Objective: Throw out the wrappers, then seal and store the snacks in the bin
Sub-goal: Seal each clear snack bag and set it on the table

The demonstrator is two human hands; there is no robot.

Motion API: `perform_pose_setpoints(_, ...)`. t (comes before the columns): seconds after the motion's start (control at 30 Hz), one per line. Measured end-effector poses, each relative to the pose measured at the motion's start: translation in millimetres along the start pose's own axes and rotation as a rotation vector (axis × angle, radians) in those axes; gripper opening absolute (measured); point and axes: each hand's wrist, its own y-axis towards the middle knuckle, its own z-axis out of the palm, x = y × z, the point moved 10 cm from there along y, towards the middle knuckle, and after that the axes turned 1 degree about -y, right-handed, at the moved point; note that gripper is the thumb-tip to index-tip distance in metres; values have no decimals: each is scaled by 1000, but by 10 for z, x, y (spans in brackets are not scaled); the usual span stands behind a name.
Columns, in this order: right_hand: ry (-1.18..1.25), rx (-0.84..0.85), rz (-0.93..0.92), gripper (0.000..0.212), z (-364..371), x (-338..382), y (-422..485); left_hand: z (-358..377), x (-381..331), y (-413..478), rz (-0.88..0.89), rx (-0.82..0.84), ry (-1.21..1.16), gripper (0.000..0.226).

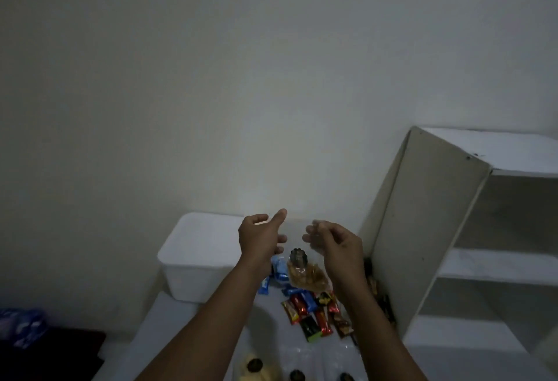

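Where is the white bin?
Head view: the white bin sits left of centre on the table, against the wall, just left of the left hand and blue snack packets.

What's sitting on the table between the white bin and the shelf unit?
Blue packets and a clear snack bag lie there, seen in the head view.

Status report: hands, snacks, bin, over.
Left hand and right hand open, empty, above the table. Snacks loose on table, beside bin. Nothing between.
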Motion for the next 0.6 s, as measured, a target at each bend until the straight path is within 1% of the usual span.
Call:
perform_pose_setpoints(0.07, -24, 67, 7, 19, 31, -150, -136, -24, 259, -3, -119, 38, -73, 55)
perform_pose_setpoints(0.1, -36, 95, 27, 18, 46, -241, -192, -31, 380, -13, -175, 53, -89, 53)
perform_pose_setpoints(0.17, -19, 124, 88, 14, 56, -438, -278, -32, 575, -36, -253, 82, -125, 36)
perform_pose_setpoints(0.27, 33, 139, 163, 8, 34, -671, -372, -11, 766, -60, -300, 134, -155, 12)
perform_pose_setpoints(0.33, 52, 160, 190, 12, 16, -756, -417, -1, 848, -83, -307, 172, -132, 8)
perform_pose_setpoints(0.47, 128, 147, 261, 24, -7, -790, -437, 6, 922, -136, -264, 227, 0, 20)
perform_pose_setpoints(0.6, -36, 180, 282, 27, 33, -788, -374, 32, 903, -181, -149, 287, 218, 22)
